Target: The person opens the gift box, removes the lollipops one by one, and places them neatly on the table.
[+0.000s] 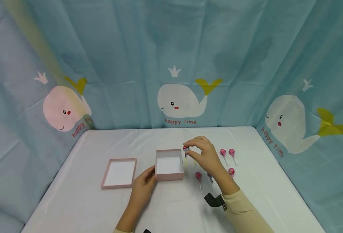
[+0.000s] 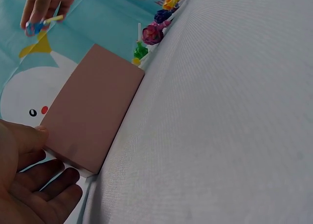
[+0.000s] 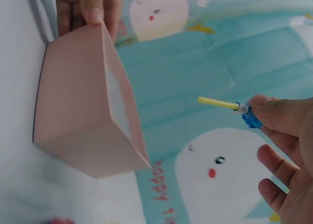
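Raised beside the right wall of a pink box, my right hand pinches a blue-wrapped lollipop between thumb and fingertips. Its yellow stick points away from the palm, down toward the table in the head view. The lidless box has a white inside, with nothing seen in it. At its front left corner my left hand holds the box, thumb against the pink wall and the other fingers loosely bent at the side.
A pink-rimmed lid lies left of the box, white inside up. Pink lollipops and a dark-wrapped one lie right of the box, some partly behind my right arm. A green lollipop shows in the left wrist view. A whale-print curtain surrounds the white table.
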The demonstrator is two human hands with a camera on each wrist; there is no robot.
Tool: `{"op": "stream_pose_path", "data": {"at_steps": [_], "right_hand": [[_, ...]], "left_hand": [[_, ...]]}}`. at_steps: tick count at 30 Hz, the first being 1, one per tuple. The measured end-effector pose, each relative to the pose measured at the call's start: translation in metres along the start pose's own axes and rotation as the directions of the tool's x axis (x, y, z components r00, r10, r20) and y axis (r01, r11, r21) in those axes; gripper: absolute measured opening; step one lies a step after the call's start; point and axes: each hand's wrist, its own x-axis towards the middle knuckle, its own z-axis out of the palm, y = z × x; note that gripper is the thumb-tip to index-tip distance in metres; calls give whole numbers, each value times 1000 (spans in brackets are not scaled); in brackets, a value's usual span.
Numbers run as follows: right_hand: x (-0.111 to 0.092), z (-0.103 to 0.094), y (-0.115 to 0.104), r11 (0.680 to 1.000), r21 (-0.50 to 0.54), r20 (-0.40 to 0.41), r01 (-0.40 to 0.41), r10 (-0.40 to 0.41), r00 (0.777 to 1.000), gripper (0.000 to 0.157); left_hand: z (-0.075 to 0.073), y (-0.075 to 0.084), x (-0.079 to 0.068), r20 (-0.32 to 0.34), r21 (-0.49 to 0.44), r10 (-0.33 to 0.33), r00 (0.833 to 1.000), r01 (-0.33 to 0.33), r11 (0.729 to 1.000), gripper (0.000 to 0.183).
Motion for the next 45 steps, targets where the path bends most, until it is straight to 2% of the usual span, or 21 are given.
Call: {"op": "stream_pose_path", "data": {"at_steps": [5,8,15,20,26,31,40,45], "right_hand": [[-14,-28,4,1000,5,-46,23,-23,999,30],[-22,-42,8,1000,2,-76,9,-9,997,31],[-47,-70,28,995,23,-134,-94,96,986,28],[-67,-87,43,987,-30,-166,-159,152,974,29],[-86,-99,64,967,-92,-171,-236,218,961,29],[-96,-108,81,963,-107,-168,-248,228,959,29],[-113,-120,107,957,-117,-116,-264,251,961,28],[-120,-126,124,946,-134,-90,-295,285,954,27]], "left_hand": [[-1,0,0,-3,-7,-5,1000,5,1000,49],[-1,-1,-1,-13,-1,-9,1000,9,1000,49],[-1,-1,-1,1,-33,-8,1000,8,999,49],[2,-1,1,4,-44,-2,1000,2,999,48],[4,-2,3,12,-47,12,1000,-11,999,51],[3,-2,4,9,-42,11,1000,-11,999,52],[2,1,2,-3,-19,12,1000,-12,1000,51],[1,1,2,-6,-9,14,1000,-14,1000,51]]}}
